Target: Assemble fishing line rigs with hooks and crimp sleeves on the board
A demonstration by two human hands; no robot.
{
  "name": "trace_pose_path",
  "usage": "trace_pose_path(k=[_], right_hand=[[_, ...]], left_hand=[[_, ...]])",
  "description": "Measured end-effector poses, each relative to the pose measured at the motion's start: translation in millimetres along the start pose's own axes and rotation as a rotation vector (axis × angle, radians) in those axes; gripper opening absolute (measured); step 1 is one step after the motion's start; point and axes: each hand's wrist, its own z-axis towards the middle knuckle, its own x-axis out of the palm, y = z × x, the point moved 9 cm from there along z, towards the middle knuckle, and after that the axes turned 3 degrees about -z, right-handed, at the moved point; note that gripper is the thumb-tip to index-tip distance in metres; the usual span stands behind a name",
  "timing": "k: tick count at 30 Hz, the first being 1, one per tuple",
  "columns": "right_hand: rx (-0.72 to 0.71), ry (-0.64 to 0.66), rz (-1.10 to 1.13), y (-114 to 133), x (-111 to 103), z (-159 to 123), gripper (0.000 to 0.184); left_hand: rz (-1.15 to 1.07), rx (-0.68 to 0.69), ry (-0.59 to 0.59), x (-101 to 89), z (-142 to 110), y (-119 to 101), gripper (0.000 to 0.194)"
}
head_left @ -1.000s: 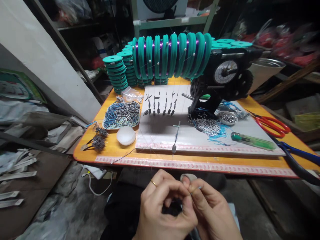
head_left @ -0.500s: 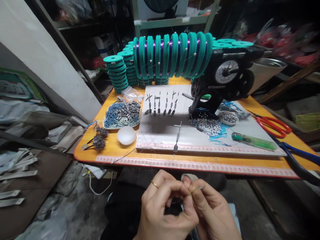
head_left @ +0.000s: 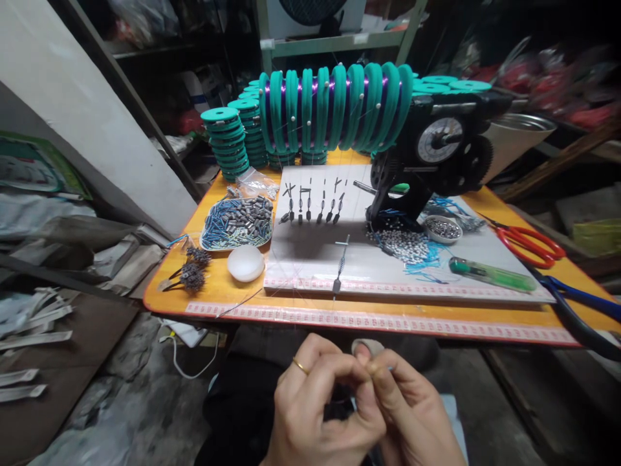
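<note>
My left hand point(head_left: 325, 401) wears a gold ring, with thumb and fingertips pinched together. Its fingertips meet those of my right hand point(head_left: 412, 408), which is also pinched, just in front of the table edge. A tiny pale-blue bit shows by the right fingertips; whatever else they grip is hidden. Beyond my hands, a weighted piece with a small crossbar, a spring-like coil and a dark sinker point(head_left: 336, 285) hangs over the white board point(head_left: 388, 275). Thin lines run down from teal spools point(head_left: 334, 107) wound with purple line, on a black geared stand point(head_left: 436, 149).
A tray of metal and blue pieces point(head_left: 237, 223) and a white cup point(head_left: 246, 263) stand left. Small beads point(head_left: 400, 243), a green cutter point(head_left: 492, 274), red-handled scissors point(head_left: 531, 246) and blue-black pliers point(head_left: 577, 304) lie right. Measuring tape point(head_left: 388, 321) lines the front edge.
The hanging weighted piece has shifted slightly left. My hands stay pinched together in nearly the same place, with the pale-blue bit showing a little less.
</note>
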Motion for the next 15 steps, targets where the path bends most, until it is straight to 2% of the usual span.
trace_pose_path(k=[15], right_hand=[[0.006,0.043,-0.037,0.6,-0.2,1.6,0.031]], left_hand=[[-0.017,-0.008,0.025,-0.4,-0.4,0.2,0.014]])
